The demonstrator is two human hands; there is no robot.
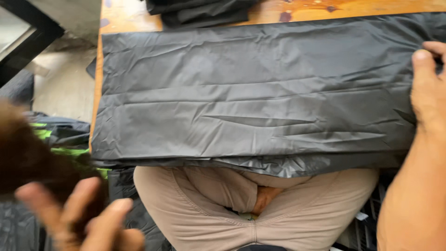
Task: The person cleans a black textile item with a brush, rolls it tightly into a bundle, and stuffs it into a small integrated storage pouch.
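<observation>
Currently, a large black plastic sheet (pixel 251 97) lies flat on the wooden table (pixel 125 16), covering nearly all of the visible tabletop. The sheet is creased lengthwise, and its near edge overhangs the table edge above the person's lap. A second dark layer shows just beneath that near edge (whether it is a separate sheet or a fold of the same one cannot be determined).

Right hand (pixel 429 88): positioned at the right end of the sheet, resting on the plastic. The thumb lies along the surface and the fingertips curl over the material at the frame edge. The hand appears to pinch the sheet, but the grip point is cut off by the frame, so a firm closure cannot be confirmed.

Left hand (pixel 88 218): off the table, low at the left of the view, blurred. The fingers are spread and loosely open, holding nothing and touching nothing.

A stack of folded black material (pixel 200 11) sits at the far edge of the table, just beyond the sheet. More dark plastic with green patches (pixel 60 135) lies on the floor to the left of the table. The person wears beige trousers (pixel 209 209).
</observation>
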